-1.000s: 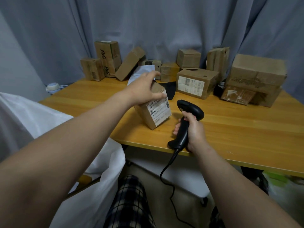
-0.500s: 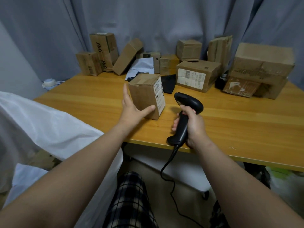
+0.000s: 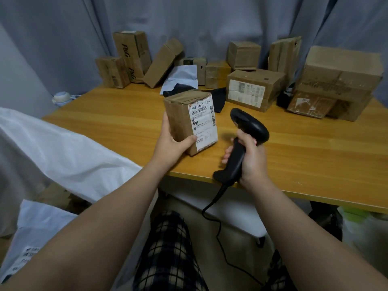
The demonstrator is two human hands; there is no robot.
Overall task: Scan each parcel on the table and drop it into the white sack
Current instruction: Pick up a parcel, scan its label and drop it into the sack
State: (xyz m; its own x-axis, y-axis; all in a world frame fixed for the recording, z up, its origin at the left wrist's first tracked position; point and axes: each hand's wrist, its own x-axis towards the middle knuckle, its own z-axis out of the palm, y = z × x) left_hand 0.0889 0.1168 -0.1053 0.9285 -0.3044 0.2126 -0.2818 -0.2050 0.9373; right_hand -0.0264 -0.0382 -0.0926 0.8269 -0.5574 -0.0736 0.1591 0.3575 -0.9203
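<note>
Two-handed, left grip (image 3: 172, 144) parcel (image 3: 182, 116), right grip (image 3: 253, 162) scanner (image 3: 251, 126)

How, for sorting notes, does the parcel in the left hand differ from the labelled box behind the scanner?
The held parcel stands upright, gripped by the left hand; the flat box lies on its broad side, untouched. The held parcel is narrow and tall; the flat box wide and low. Both are brown cardboard with white labels.
</note>
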